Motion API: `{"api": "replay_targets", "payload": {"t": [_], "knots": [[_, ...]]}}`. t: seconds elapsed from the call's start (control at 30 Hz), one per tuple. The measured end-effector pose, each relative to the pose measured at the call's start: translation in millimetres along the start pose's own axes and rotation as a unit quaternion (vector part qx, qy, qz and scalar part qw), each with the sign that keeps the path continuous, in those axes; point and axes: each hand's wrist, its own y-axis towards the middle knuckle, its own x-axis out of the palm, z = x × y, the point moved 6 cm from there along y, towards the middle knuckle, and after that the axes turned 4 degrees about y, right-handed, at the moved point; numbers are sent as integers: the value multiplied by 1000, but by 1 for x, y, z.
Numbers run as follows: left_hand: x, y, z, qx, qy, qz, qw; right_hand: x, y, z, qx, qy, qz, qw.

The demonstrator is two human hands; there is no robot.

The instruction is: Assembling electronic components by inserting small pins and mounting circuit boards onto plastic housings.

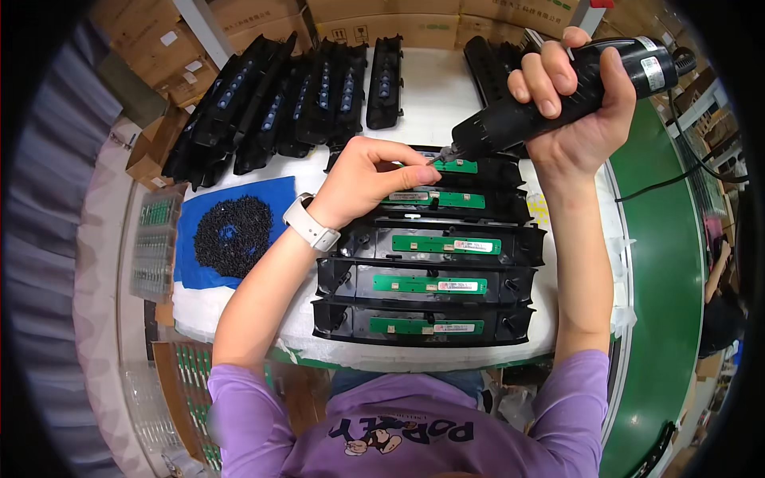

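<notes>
My right hand (575,135) is wrapped round a black electric screwdriver (488,129), held tilted with its tip down to the left. At that tip, the thumb and forefinger of my left hand (358,177) are pinched together. Whatever small thing they hold is too small to make out. Under my hands a column of black plastic housings (522,245) lies on the table, each with a long green circuit board (446,244) inside. The farthest board, right below the screwdriver tip, is partly covered by my left hand.
Small black screws (227,239) lie heaped on a blue cloth (279,195) at the left. More black housings (386,84) stand along the table's far side, with cardboard boxes (382,32) behind. The screwdriver's cord (677,171) runs off right, over a green surface (663,319).
</notes>
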Motion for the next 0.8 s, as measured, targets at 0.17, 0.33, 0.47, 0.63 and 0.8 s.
{"api": "replay_targets", "payload": {"t": [0.17, 0.33, 0.47, 0.63, 0.8], "knots": [[1, 0, -5, -7, 15, 17, 1000, 5, -4, 6, 29, -13, -14, 999], [3, -2, -5, -10, -25, 3, 1000, 7, -7, 14, 43, -29, -3, 999], [1, -5, -10, -44, -27, 10, 999, 8, -10, 20, 33, -55, 39, 997], [-9, -17, -15, -93, -56, 39, 993, 0, -8, 26, -1, -54, 119, 991], [-32, -43, 22, -19, 149, 106, 983, -9, 4, 54, 74, -79, 77, 991]]}}
